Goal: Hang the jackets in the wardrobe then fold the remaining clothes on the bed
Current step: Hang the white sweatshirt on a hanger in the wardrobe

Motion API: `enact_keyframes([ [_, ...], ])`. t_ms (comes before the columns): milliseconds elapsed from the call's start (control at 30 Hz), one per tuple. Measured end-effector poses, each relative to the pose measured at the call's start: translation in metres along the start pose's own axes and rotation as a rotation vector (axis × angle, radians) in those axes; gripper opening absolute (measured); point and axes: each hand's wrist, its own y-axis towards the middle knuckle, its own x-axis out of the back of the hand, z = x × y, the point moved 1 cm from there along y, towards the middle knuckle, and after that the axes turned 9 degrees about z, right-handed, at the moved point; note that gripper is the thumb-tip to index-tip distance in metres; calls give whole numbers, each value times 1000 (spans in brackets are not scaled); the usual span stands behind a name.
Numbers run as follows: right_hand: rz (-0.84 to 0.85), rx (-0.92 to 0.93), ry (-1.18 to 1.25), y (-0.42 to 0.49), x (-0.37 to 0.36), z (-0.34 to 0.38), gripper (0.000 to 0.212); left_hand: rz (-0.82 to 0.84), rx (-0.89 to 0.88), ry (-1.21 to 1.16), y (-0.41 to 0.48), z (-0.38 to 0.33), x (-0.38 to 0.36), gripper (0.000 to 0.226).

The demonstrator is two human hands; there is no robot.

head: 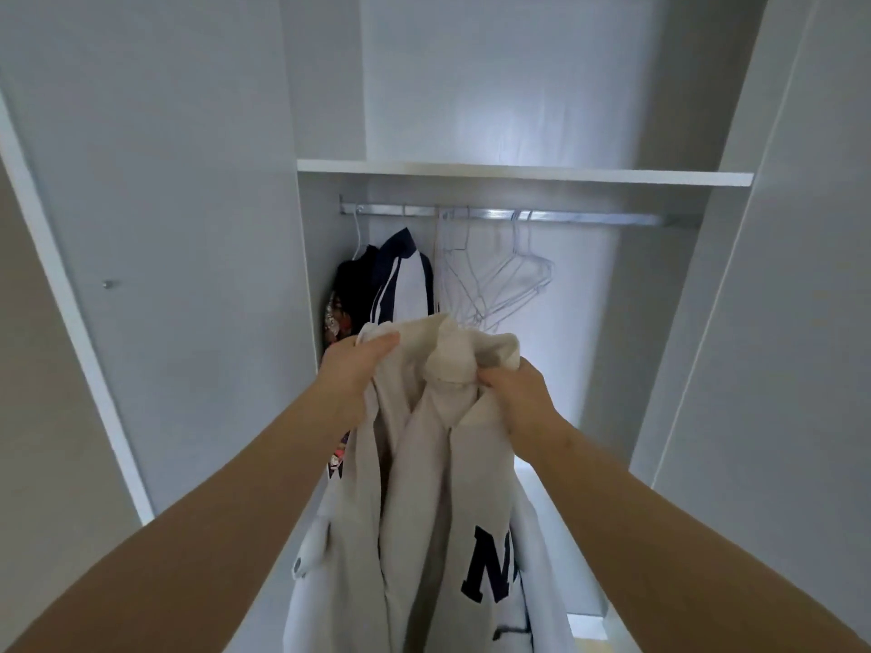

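Observation:
A cream jacket (424,487) with a dark letter patch hangs down in front of the open wardrobe. My left hand (351,365) grips its left shoulder near the collar. My right hand (518,393) grips the right shoulder beside the bunched collar. Both hands hold it below the metal rail (589,218). Whether a hanger is inside the jacket is hidden by the cloth. On the rail's left end hang a white and navy jacket (403,280) and a black garment (351,285).
Several bare wire hangers (499,280) hang from the middle of the rail; its right half is bare. A white shelf (518,174) runs above the rail. Open wardrobe doors (165,228) stand on both sides.

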Motion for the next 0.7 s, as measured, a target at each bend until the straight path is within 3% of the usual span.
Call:
enact_keyframes([
  [167,148,-60,-140,67,-18,-16,18,11,62,-78,53,-5,15,30],
  [500,78,-159,-302,195,-49,-34,6,22,94,-38,169,-30,39,56],
  [700,41,-184,-522,238,-50,-52,16,-40,-38,-60,224,-50,45,48],
])
